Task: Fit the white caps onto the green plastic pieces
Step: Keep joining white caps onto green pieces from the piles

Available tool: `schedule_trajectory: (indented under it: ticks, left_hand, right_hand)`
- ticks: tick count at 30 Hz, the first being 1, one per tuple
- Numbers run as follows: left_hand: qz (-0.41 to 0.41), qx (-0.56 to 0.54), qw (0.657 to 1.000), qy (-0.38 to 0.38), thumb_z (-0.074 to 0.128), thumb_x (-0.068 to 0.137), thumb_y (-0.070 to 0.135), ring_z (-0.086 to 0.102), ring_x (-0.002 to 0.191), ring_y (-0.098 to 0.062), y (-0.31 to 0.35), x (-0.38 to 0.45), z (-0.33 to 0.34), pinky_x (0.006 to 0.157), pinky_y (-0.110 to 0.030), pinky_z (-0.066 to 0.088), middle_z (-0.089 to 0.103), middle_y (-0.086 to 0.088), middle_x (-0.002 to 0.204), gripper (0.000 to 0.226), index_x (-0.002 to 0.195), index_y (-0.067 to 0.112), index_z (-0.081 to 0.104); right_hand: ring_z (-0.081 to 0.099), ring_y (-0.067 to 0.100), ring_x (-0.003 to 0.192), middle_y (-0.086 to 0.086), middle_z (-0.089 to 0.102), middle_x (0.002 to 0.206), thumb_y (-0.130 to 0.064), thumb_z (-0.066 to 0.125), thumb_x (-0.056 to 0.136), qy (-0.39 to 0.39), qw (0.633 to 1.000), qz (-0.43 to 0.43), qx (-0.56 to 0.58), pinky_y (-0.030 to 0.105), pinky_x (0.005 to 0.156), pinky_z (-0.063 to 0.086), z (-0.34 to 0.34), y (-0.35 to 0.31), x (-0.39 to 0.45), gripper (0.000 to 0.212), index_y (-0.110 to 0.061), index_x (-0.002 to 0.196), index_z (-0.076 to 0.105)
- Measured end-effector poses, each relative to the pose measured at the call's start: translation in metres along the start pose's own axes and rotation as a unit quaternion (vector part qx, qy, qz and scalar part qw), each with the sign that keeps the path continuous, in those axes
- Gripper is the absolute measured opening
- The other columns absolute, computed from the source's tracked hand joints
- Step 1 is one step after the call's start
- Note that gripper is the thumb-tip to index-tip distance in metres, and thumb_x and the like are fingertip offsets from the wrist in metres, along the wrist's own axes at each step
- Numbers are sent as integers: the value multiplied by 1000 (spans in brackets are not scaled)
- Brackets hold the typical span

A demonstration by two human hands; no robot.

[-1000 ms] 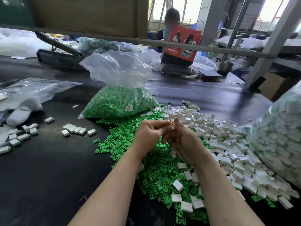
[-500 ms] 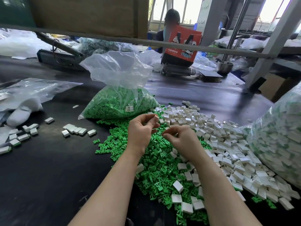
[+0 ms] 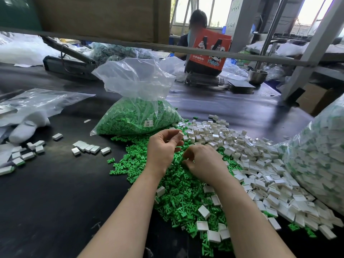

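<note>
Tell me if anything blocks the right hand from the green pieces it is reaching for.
Nothing visible does. The right hand is down on the loose green pieces, fingers curled into the pile, with no bag in between. The left hand holds a white cap above and to the side, clear of that reach.

Daylight pours in from the windows [image 3: 219, 13] well beyond the hands, blown out to white glare. The dark table [image 3: 46, 192] left of the left hand [image 3: 163, 151] stays dim, with a soft sheen farther out. Wide-angle bending curves the edges; fingertips blur slightly.
</note>
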State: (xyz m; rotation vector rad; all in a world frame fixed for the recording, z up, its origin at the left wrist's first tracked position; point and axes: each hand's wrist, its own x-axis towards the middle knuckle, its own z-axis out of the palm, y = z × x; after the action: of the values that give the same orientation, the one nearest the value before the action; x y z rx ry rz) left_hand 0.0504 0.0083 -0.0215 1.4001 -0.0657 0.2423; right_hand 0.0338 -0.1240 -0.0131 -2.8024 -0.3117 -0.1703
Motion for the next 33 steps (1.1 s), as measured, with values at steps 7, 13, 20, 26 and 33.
schedule_trajectory:
  ticks: [7, 13, 20, 26, 33]
  left_hand:
    - [-8, -13, 1000, -8, 68, 89, 7, 69, 70, -10, 1, 0, 1, 63, -21, 56, 73, -6, 82, 9, 92, 14, 71]
    - [-10, -30, 1000, -2, 67, 89, 8, 69, 71, -14, 3, -1, 1, 63, -22, 56, 73, -6, 80, 10, 93, 16, 72]
    - [-2, -21, 999, -34, 69, 88, 8, 68, 73, -12, 4, -2, 1, 67, -21, 56, 75, -1, 79, 15, 91, 22, 74]
    - [7, -15, 998, -63, 69, 89, 8, 66, 72, -14, 6, -4, 1, 71, -24, 58, 74, -9, 83, 11, 93, 17, 74]
    - [-2, -21, 998, -63, 69, 88, 6, 67, 74, -17, 6, -5, 3, 73, -25, 59, 73, -8, 81, 7, 91, 11, 72]
  right_hand:
    - [68, 6, 74, -7, 74, 83, -17, 72, 88, 89, 955, 44, 279, 13, 69, 52, -1, 4, -1, 10, -17, 96, 78]
    - [58, 1, 54, 1, 73, 72, -11, 74, 84, 101, 772, 145, 611, 19, 57, 43, -11, 5, -3, 3, -11, 86, 74]
    - [51, 11, 58, 11, 70, 76, -4, 76, 72, 78, 685, 154, 708, 17, 46, 40, -16, 7, -1, 14, -8, 83, 69]
    - [53, 9, 56, 8, 67, 73, 7, 59, 88, 89, 674, 116, 724, 17, 46, 40, -16, 9, -2, 21, -8, 100, 68]
    - [64, 13, 67, 7, 75, 80, -3, 61, 93, 146, 704, 110, 687, 21, 56, 50, -11, 8, -3, 10, -8, 98, 68]
